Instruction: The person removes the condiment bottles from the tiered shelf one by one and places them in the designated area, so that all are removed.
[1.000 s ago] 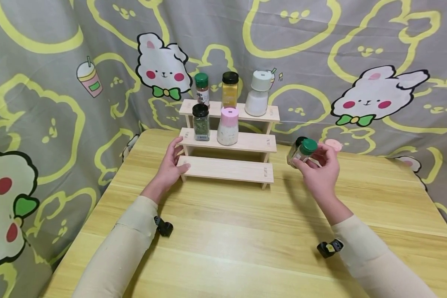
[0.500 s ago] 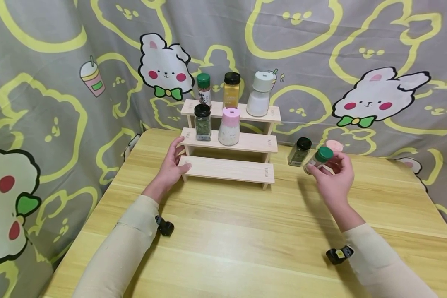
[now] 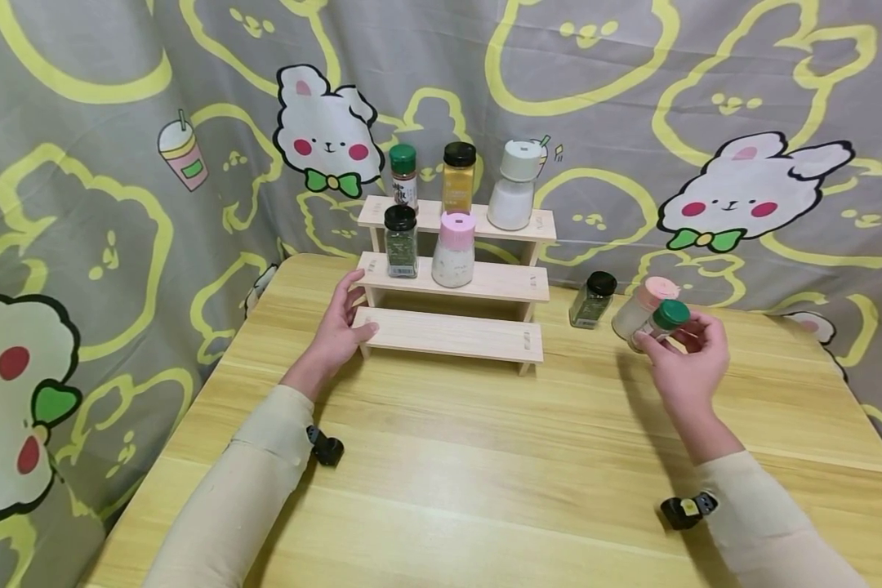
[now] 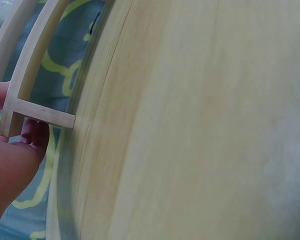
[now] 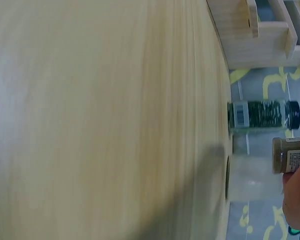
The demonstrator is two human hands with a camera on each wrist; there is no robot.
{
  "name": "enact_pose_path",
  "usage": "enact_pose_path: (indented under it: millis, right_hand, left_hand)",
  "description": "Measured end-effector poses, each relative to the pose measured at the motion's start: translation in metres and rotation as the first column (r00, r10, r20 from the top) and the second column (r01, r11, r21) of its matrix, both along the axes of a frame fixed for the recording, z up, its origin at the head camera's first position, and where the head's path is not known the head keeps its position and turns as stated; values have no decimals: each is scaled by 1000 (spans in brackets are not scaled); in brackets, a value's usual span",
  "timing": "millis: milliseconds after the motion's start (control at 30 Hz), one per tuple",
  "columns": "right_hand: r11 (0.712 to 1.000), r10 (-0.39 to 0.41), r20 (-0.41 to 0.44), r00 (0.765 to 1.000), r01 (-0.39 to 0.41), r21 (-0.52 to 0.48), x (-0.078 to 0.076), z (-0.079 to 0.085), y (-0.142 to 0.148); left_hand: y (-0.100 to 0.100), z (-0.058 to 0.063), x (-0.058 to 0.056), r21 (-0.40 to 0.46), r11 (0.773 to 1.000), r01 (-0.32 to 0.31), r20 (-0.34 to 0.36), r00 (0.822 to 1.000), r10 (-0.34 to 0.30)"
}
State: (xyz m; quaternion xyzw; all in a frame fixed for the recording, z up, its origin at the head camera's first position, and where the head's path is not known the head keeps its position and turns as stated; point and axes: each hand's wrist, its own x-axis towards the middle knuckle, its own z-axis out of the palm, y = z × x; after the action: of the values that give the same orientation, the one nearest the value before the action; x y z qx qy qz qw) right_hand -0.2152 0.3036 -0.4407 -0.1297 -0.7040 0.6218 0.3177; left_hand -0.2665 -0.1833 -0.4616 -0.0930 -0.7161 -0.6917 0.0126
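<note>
My left hand (image 3: 332,328) grips the left end of the three-step wooden rack (image 3: 448,335), thumb on the lowest step. In the left wrist view its fingers curl round the rack's wooden frame (image 4: 45,114). My right hand (image 3: 692,363) pinches a green-capped spice jar (image 3: 669,315), tilted and raised off the table in the right wrist view, where its brown base (image 5: 285,156) and label show. Close behind it stands a pink-capped shaker (image 3: 634,314), partly hidden by the held jar. Left of that is a black-capped jar of green herbs (image 3: 592,300).
On the rack's middle step stand a black-capped herb jar (image 3: 401,242) and a pink-capped shaker (image 3: 453,251). The top step bears a green-capped jar (image 3: 404,181), a yellow jar (image 3: 458,181) and a white shaker (image 3: 512,188). A patterned curtain (image 3: 603,73) hangs behind the table.
My right hand has carried the green-capped jar rightward, from in front of the black-capped jar to in front of the pink-capped shaker. The left hand keeps its grip on the rack.
</note>
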Motion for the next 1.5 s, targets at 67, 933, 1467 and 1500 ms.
enact_pose_path:
  millis: [67, 933, 1467, 1500]
  right_hand:
    - [1000, -17, 9, 1000, 17, -10, 0, -1, 6]
    - [986, -122, 174, 977, 140, -89, -15, -5, 68]
    - [974, -143, 167, 976, 168, -150, -33, -13, 80]
    - [974, -145, 169, 975, 170, -148, -34, -13, 80]
  left_hand:
    - [0, 0, 0, -3, 1000, -2, 3, 1000, 2]
    - [2, 4, 1, 14, 1000, -2, 15, 1000, 2]
    - [1, 1, -2, -6, 1000, -8, 31, 999, 8]
    - [1, 1, -2, -7, 1000, -8, 32, 999, 8]
